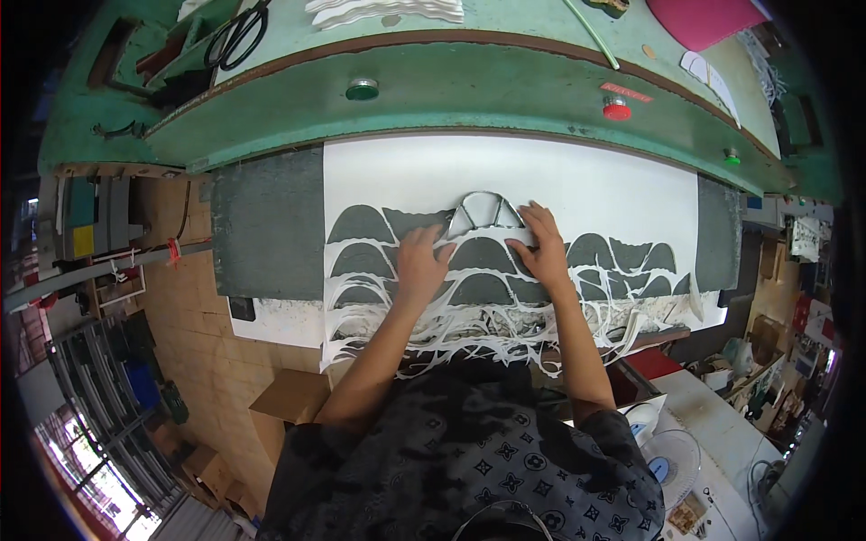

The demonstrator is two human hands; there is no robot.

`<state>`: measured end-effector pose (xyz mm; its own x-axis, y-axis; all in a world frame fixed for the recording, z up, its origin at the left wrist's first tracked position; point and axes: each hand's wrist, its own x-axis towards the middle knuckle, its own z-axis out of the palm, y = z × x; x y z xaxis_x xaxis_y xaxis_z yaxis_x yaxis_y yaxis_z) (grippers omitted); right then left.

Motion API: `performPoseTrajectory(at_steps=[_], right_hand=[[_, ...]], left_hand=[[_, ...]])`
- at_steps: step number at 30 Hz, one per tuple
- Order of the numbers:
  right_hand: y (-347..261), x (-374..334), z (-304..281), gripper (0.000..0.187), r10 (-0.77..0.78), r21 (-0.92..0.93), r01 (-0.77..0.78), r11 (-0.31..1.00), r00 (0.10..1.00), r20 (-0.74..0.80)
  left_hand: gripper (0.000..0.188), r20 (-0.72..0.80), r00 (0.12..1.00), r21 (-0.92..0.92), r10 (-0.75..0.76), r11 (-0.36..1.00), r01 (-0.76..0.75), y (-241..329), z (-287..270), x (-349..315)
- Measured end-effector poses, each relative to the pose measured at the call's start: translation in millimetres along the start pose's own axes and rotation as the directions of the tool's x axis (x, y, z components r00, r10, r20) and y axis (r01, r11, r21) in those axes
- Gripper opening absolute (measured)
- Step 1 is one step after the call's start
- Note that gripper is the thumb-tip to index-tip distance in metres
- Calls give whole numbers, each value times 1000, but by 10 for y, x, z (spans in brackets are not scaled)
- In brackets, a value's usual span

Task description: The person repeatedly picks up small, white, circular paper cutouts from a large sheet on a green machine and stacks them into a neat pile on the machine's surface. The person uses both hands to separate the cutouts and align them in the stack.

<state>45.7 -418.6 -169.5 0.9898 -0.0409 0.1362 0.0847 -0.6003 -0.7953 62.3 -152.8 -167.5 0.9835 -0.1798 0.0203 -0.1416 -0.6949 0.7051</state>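
A metal-edged cutting die (488,215), arched with a wavy base and inner struts, sits on a white sheet (424,171) just above rows of arch-shaped cutouts. My right hand (544,251) has the die's right end between its fingers and thumb. My left hand (420,261) lies beside the die's lower left corner, fingers stretched over the sheet and the thumb apart. Whether its fingertips touch the die I cannot tell. Thin white offcut strips (532,320) hang in a tangled web below both hands, and the dark cutting board (268,225) shows through the openings.
A green machine beam (487,90) crosses beyond the sheet, with a green button (362,89) and a red button (617,109). On its top lie stacked white pieces (383,11) and black-handled scissors (237,36). A fan (669,464) stands at lower right; a cardboard box (289,397) is at lower left.
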Motion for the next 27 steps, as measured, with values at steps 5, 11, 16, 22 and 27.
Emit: performPoseTrajectory(at_steps=[5, 11, 16, 22, 27], right_hand=[[142, -244, -97, 37, -113, -347, 95, 933, 993, -32], [22, -215, -74, 60, -52, -232, 32, 972, 995, -84], [-88, 37, 21, 84, -30, -52, 30, 998, 999, -10], [36, -133, 408, 67, 34, -84, -52, 995, 979, -202], [-22, -142, 370, 62, 1, -114, -24, 993, 981, -196]], left_hand=[[22, -26, 997, 85, 73, 994, -71, 12, 14, -12], [17, -24, 981, 144, 192, 972, -186, -127, -3, -47], [29, -22, 987, -9, 160, 987, -160, 19, -121, 62], [44, -255, 957, -132, 136, 976, -173, -42, 277, -24], [43, -327, 937, -117, 120, 979, -166, -94, 385, -53]])
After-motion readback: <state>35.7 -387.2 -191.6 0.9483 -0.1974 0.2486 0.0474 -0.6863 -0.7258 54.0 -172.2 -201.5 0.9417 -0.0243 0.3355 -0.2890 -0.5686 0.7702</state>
